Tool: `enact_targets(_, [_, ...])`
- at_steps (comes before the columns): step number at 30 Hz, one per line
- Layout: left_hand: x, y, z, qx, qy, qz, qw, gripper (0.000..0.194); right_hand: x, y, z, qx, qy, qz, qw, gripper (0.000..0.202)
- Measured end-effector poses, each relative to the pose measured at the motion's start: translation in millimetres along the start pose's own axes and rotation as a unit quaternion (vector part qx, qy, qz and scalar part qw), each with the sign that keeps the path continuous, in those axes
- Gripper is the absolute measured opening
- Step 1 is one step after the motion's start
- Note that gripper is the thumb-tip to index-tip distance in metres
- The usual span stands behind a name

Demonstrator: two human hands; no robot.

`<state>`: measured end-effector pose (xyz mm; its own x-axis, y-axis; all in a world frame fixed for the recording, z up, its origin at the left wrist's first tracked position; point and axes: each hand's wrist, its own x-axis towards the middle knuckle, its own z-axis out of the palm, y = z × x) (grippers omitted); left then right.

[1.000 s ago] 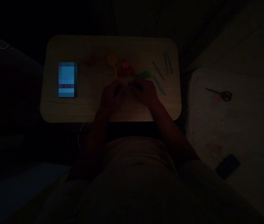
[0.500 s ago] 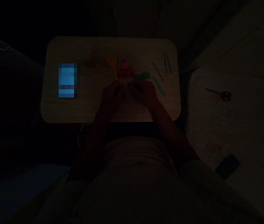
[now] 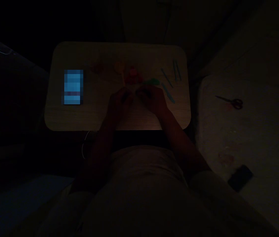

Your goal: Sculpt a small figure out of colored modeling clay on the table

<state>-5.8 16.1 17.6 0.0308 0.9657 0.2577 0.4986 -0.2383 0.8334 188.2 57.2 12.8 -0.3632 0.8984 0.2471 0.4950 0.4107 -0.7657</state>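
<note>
In dim light, my left hand (image 3: 120,101) is over the near middle of a small wooden table (image 3: 95,115), its fingers curled in. My right hand (image 3: 152,99) is close beside it, also with curled fingers. What either hand holds, if anything, is too dark to make out. Just beyond the hands lie an orange piece with a thin handle (image 3: 119,68), a red-pink shaped piece (image 3: 133,75) and a green piece (image 3: 153,81). A blue flat stick (image 3: 168,93) lies right of my right hand.
A lit, pixelated screen (image 3: 72,87) stands out at the table's left. A dark red piece (image 3: 97,68) is at the back. More thin blue sticks (image 3: 166,78) lie at the right. Scissors (image 3: 237,103) and a dark flat object (image 3: 240,178) rest on a pale surface (image 3: 213,131).
The view has shifted slightly, and the table's far part looks blurrier. Both hands stay close together in nearly the same pose.
</note>
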Motion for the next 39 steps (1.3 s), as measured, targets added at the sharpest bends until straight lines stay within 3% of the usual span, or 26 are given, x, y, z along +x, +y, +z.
enact_targets(6, [-0.5, 1.1, -0.7, -0.009, -0.004, -0.011, 1.0, 0.02, 0.5, 10.2, 4.3, 0.035, 0.023, -0.039, 0.998, 0.043])
enact_targets(16, [-1.1, 3.2, -1.7, -0.012, -0.004, -0.008, 1.0, 0.012, -2.9, 4.5, 2.3, 0.054, 0.043, -0.017, 0.998, 0.056])
enact_targets(22, [-1.8, 3.4, -2.4, -0.011, -0.007, -0.006, 1.0, 0.012, -3.5, 0.9, 2.3, 0.042, 0.032, -0.005, 0.999, 0.049])
enact_targets(28, [-1.4, 2.6, -2.3, -0.013, -0.013, 0.0, 1.0, 0.012, -1.7, -1.8, 2.5, 0.037, 0.059, -0.009, 0.998, 0.035])
enact_targets(39, [-2.6, 2.0, -2.4, -0.001, -0.016, -0.002, 1.0, 0.013, -2.2, 5.0, 5.2, 0.046, 0.057, -0.01, 0.997, 0.029])
